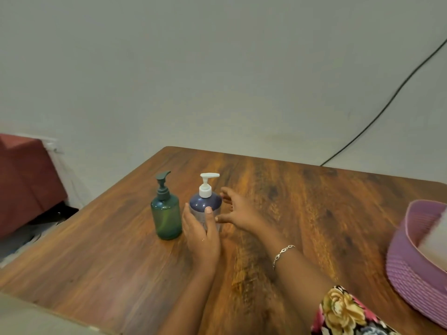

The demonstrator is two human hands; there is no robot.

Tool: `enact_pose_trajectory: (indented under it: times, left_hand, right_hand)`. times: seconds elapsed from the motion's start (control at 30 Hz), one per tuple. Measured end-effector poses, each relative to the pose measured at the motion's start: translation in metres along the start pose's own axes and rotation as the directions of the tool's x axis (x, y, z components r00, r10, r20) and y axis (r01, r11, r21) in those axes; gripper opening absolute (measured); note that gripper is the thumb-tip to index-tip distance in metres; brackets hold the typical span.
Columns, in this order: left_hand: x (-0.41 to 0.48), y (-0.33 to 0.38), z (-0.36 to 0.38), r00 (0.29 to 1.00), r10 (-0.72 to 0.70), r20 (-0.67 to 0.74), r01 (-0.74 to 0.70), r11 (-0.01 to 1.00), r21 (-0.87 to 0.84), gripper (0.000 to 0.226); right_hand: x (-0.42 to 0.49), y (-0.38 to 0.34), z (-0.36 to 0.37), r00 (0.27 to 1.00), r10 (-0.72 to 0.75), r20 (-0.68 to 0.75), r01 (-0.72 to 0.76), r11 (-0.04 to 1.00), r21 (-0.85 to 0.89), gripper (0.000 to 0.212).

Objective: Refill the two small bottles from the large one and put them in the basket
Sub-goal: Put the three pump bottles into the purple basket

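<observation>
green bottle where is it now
Head view: the green bottle stands upright on the table, left of centre, just left of the blue bottle and the left hand.

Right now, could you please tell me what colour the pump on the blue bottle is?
The pump is white, head view.

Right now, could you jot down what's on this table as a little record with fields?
table: brown wood
green bottle: upright, dark pump on top, just left of the other one
blue bottle: upright, white pump on top, between the two hands
left hand: fingers straight, thumb against the blue bottle's front
right hand: spread open at the blue bottle's right side; contact unclear
basket: purple, at the right edge, something pale and blurred inside
</observation>
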State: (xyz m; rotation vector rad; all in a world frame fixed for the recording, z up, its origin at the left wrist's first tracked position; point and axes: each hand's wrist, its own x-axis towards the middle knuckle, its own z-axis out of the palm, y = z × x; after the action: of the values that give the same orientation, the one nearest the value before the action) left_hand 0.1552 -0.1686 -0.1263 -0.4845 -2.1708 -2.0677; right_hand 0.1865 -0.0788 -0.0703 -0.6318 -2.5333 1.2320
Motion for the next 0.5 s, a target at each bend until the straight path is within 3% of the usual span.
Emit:
enact_pose_trajectory:
  times: [0.1, 0.4, 0.5]
  left_hand:
    - [0.005, -0.007, -0.004, 0.999, -0.025, 0.047, 0.027, 0.998, -0.056, 0.061]
    - [0.001, 0.001, -0.012, 0.996, -0.031, 0.084, 0.040, 0.994, -0.099, 0.080]
    - [0.000, 0.010, -0.012, 0.995, 0.019, 0.097, -0.008, 0.994, -0.106, 0.075]
  right_hand:
    - [0.004, -0.001, 0.009, 0.999, -0.035, 0.023, 0.034, 0.999, 0.028, 0.076]
    - [0.008, 0.003, 0.023, 0.995, -0.014, -0.100, 0.036, 0.973, 0.227, 0.067]
    - [0.008, -0.001, 0.013, 0.991, -0.027, -0.134, 0.057, 0.973, 0.225, 0.068]
